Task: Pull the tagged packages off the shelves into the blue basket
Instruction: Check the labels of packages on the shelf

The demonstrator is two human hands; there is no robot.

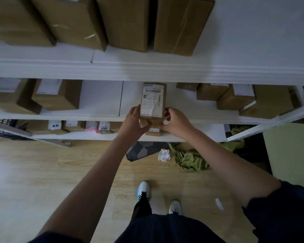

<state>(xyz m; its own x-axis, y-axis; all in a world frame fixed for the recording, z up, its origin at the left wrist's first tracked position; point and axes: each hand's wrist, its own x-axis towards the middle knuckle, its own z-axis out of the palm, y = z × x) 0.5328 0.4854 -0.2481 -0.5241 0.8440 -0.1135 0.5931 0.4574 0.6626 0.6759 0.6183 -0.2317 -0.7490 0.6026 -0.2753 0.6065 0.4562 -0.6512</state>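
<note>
Cardboard package (153, 104) with a white shipping label, gripped at its near end over the front edge of the middle shelf (102, 102) — left hand (134, 121) wrapped round the left side, right hand (175, 121) curled against the right, fingers of both closed on it. Other boxes (58, 95) well apart on either side. No blue basket anywhere in the head view. Best done by keeping both grips firm on the side faces and drawing straight back, level, clear of the shelf lip — then lowering gently rather than dropping. Green cloth (189, 160) and crumpled paper (164, 154) on the floor below.
</note>
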